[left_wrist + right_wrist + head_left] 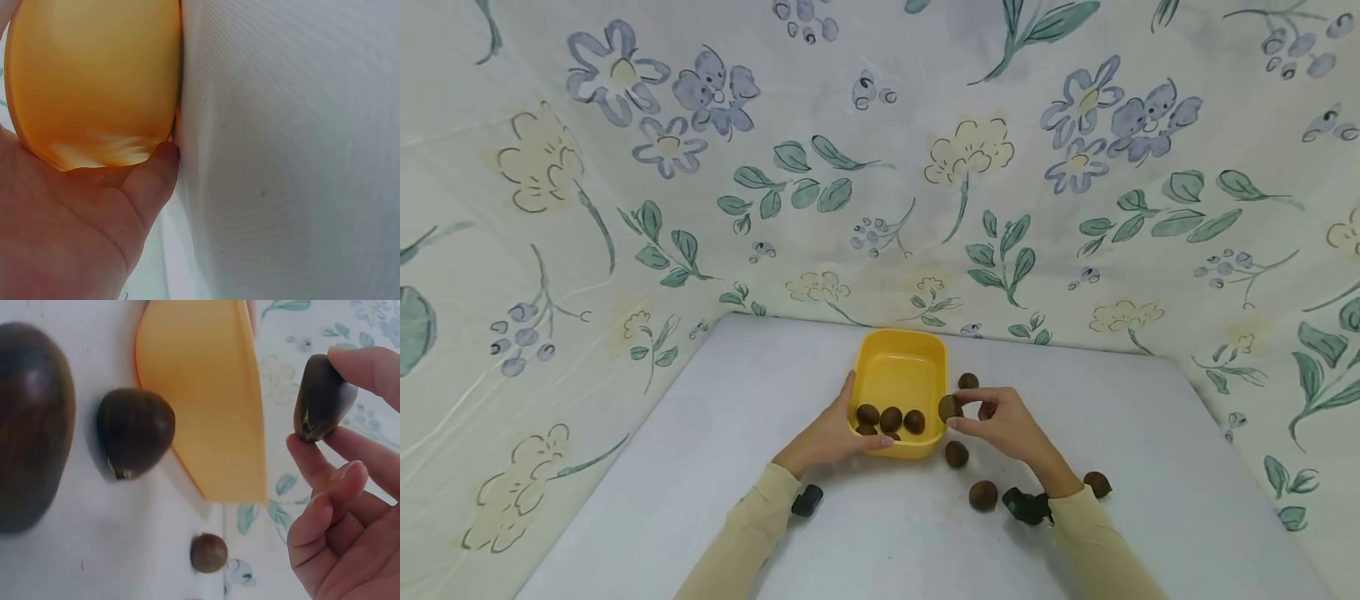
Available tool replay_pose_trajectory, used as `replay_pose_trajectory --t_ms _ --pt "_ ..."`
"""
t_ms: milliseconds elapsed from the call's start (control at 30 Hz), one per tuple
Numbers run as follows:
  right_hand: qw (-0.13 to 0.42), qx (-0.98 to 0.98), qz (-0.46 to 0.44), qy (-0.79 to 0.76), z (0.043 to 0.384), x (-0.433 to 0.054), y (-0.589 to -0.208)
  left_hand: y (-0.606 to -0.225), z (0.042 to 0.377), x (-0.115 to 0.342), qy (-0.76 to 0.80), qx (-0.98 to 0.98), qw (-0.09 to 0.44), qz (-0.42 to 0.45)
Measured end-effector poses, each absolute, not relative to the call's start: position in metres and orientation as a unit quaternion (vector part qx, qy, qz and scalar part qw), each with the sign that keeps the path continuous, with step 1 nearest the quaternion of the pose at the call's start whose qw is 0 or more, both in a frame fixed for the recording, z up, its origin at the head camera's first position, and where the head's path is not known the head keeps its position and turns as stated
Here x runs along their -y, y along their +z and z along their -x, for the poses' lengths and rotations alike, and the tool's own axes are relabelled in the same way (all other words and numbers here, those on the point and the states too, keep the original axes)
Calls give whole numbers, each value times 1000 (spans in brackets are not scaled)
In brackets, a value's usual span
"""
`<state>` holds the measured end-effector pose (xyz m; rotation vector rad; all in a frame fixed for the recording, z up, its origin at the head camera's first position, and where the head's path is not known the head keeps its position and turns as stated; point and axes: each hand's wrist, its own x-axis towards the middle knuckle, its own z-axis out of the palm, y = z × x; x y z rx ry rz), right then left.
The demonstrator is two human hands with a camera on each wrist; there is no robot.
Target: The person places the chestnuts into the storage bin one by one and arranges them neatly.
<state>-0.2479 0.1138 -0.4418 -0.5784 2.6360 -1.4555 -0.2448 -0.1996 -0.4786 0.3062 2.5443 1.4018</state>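
Note:
A shallow yellow plastic container stands on the white table with several brown chestnuts gathered at its near end. My left hand grips the container's near left corner, its thumb across the near side and the fingers along the left wall. In the left wrist view the thumb presses low on the yellow wall, close to the tabletop. Between thumb and fingertips my right hand pinches one chestnut, held up at the container's right rim. The right hand's other fingers curl toward the palm.
Loose chestnuts lie right of the container: one near its far right, one by its near right corner, another nearer me, and one beside the right wrist. A floral cloth rises behind the table.

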Motion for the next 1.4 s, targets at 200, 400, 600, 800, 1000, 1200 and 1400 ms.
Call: replay_pose_trajectory --t_ms 200,400,600,800,1000,1200,1400 --pt "45 -864 208 -456 253 -99 -443 -479 245 200 484 -861 111 -110" --pt "70 -868 230 -435 256 -88 -441 -478 244 201 489 -857 109 -118" --pt "97 -874 266 -396 261 -78 -440 -480 244 201 486 -859 112 -116" --pt "118 -881 282 -361 264 -69 -438 -480 243 201 476 -865 114 -108" --pt "152 -891 246 -351 268 -61 -432 -480 244 202 476 -866 108 -110" --pt "168 -907 208 -324 272 -54 -428 -480 244 201 483 -861 110 -117" --pt "166 -920 186 -303 271 -47 -427 -480 244 201 481 -863 112 -110"
